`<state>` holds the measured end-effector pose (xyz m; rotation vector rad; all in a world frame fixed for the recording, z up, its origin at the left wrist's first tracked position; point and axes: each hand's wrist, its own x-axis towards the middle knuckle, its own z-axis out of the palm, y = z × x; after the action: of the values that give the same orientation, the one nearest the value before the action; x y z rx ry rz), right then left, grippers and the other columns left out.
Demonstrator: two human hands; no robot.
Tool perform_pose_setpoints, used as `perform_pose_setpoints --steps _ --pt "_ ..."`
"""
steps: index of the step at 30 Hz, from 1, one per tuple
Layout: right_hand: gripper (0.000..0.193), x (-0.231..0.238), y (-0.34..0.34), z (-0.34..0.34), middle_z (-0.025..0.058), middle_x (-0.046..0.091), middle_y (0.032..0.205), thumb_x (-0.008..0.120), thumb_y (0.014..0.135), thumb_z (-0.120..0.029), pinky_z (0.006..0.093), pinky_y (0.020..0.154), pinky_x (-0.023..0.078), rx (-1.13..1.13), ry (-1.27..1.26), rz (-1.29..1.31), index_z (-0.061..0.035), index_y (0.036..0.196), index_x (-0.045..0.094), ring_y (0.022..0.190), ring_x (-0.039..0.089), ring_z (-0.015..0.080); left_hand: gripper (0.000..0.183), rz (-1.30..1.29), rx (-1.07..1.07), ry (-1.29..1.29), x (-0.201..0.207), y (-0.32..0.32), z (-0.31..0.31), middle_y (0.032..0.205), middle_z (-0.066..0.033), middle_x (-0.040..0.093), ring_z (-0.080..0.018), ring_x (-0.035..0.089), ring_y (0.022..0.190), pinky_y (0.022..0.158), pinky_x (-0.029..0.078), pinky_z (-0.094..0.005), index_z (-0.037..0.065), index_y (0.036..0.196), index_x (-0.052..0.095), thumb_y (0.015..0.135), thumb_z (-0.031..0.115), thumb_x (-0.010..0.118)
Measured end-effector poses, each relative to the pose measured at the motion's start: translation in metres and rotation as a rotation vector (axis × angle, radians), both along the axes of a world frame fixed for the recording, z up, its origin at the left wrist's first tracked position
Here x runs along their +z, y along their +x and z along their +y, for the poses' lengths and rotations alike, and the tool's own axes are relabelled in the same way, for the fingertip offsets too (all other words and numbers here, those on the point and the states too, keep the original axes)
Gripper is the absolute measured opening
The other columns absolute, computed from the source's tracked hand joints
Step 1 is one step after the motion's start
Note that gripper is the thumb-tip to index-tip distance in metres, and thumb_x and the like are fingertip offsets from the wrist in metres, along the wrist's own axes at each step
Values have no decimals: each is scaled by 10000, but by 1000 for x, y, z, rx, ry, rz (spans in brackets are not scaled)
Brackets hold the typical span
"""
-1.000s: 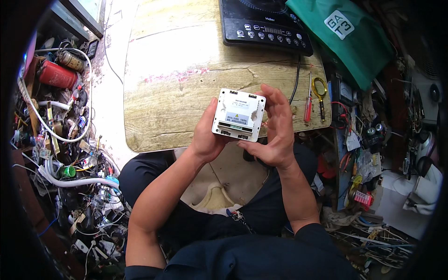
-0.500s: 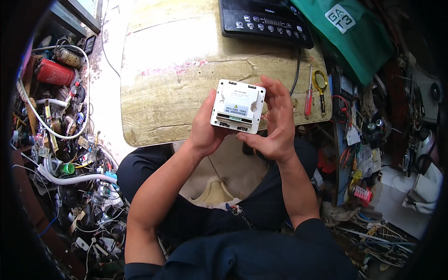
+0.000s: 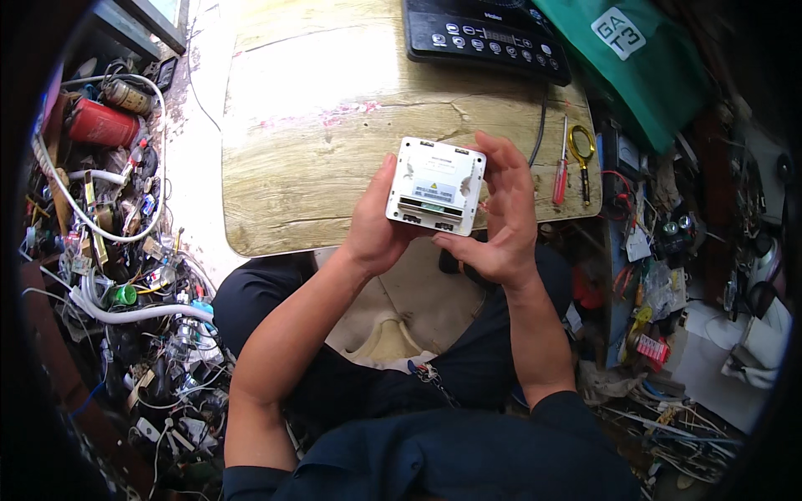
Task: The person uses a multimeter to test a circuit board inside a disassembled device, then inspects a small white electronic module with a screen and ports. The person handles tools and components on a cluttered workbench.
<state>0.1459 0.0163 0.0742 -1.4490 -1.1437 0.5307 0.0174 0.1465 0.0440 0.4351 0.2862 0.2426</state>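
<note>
A white square wall control panel (image 3: pixel 436 175) is up in front of me over the table's near edge. Its back faces up, with paper labels, a warning triangle, small clips along its edges and a slot showing a green terminal block. My left hand (image 3: pixel 376 217) grips it from the left, the thumb along the side and the other fingers hidden underneath. Around its right side curves my right hand (image 3: pixel 505 221); the thumb presses at the lower right corner and the fingers rise beside the right edge.
On the wooden table (image 3: pixel 301 184) lie a red-handled screwdriver (image 3: pixel 560 171) and a magnifying glass (image 3: pixel 582 159). A black induction cooker (image 3: pixel 489 46) stands at the back, beside a green bag (image 3: pixel 643 75). Cables and loose parts (image 3: pixel 125 309) crowd the left; tools and wires fill the right.
The whole view has shifted slightly, so table, hands and panel appear a little farther right. The grip on the panel looks the same.
</note>
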Motion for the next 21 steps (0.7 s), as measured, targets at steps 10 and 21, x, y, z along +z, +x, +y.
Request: perform_pose_setpoints --steps 10,21 --pt "1012 -3 -8 3 149 472 1498 887 658 -19 389 1195 350 -26 56 68 28 1532 378 1407 476 269 697 3 5 -10 2 -2 0 1365 -178 631 -305 651 1224 1028 551 -467 14 1494 460 1121 505 136" --pt "1001 -3 -8 3 159 481 1504 861 668 -1 387 1197 345 -13 71 91 41 1538 367 1415 471 275 708 14 -13 11 3 -2 0 1386 -183 620 -314 641 1248 1053 542 -471 24 1511 446 1118 511 114"
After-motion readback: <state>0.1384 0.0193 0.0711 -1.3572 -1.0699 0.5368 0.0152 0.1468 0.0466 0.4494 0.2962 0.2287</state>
